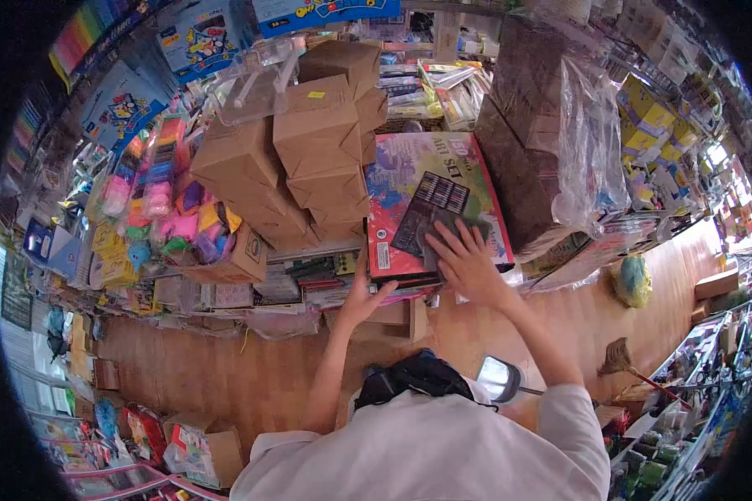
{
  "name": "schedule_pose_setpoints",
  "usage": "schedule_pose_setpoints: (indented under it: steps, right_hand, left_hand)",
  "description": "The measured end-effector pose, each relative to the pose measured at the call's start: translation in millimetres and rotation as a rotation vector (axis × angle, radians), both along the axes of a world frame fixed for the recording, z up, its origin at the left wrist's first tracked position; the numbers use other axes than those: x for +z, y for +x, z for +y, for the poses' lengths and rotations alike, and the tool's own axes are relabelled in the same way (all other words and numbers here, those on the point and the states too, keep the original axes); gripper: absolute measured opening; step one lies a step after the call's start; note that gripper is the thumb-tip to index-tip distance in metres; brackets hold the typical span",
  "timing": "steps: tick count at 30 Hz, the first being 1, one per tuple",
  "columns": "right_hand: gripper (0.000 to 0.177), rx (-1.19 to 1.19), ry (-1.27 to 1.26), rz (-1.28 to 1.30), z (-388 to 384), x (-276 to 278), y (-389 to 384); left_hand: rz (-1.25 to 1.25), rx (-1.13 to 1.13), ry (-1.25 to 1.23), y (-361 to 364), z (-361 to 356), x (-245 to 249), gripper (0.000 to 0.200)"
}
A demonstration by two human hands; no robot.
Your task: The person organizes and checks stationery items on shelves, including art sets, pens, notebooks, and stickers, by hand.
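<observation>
A flat art set box (pixel 485 179) with a colourful, red-edged cover lies in front of me. My left hand (pixel 362 294) is at its near left corner, fingers along the left side and thumb at the front edge, gripping it. On the lower right of the cover lies a dark grey cloth (pixel 434 248). My right hand (pixel 464 259) presses flat on that cloth with its fingers spread. The palm hides part of the cloth and of the printed cover picture.
Brown cartons (pixel 317 125) are stacked left of the box. A tall dark carton (pixel 518 125) with clear plastic stands to the right. Colourful packets (pixel 194 221) fill an open carton at left. Behind me, on the wooden floor (pixel 284 367), are a broom (pixel 618 357) and a dustpan (pixel 498 377).
</observation>
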State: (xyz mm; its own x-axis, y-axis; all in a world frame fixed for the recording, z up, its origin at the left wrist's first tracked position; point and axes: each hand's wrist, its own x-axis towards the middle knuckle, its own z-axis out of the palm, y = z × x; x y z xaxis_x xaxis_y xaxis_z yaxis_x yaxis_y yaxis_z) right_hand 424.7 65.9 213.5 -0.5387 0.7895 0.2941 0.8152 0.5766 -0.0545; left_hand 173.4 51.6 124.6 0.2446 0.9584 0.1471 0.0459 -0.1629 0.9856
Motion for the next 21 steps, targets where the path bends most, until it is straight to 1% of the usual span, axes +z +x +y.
schedule_pose_setpoints:
  steps: [2,4,6,8,10,11,12,14,16,19,21]
  right_hand:
    - [0.048,-0.014,-0.072,0.044,-17.0,11.1,0.3]
    - [0.047,-0.030,-0.081,0.041,5.5,2.2,0.0]
    - [0.048,-0.076,-0.040,0.005,47.9,-6.6,-3.6]
    - [0.048,-0.154,0.040,-0.036,114.6,-25.6,-9.6]
    - [0.050,-0.212,0.032,-0.076,183.7,-26.4,-17.1]
    - [0.051,-0.243,-0.043,-0.069,216.3,-25.1,-21.3]
    - [0.052,-0.272,-0.118,-0.062,240.4,-23.8,-26.8]
    - [0.051,-0.302,-0.112,-0.051,263.3,-21.8,-40.8]
    - [0.051,-0.325,-0.115,-0.057,257.5,-20.5,-48.6]
    - [0.052,-0.267,-0.133,-0.027,224.1,-23.7,-52.8]
    - [0.052,-0.175,-0.004,-0.109,173.6,-31.4,-55.8]
  left_hand:
    - [0.004,0.006,-0.025,1.2,3.4,-3.5,0.090]
    - [0.009,-0.009,0.043,-0.1,6.4,-10.8,0.091]
    - [0.006,-0.018,0.059,-0.3,5.5,-9.1,0.091]
    - [0.005,-0.021,0.082,0.8,6.1,-5.0,0.091]
    - [-0.087,-0.058,0.022,0.7,4.5,-2.4,0.090]
    - [-0.078,-0.059,0.023,1.6,1.8,2.4,0.090]
    - [-0.051,-0.039,-0.009,2.5,-1.3,11.2,0.091]
    - [-0.018,-0.016,-0.041,-0.3,-0.6,15.5,0.091]
    - [0.029,-0.019,0.026,-1.0,1.3,9.6,0.090]
    - [0.033,0.001,0.006,-1.1,0.5,2.4,0.089]
    - [0.051,0.006,0.007,-2.0,0.3,-0.3,0.087]
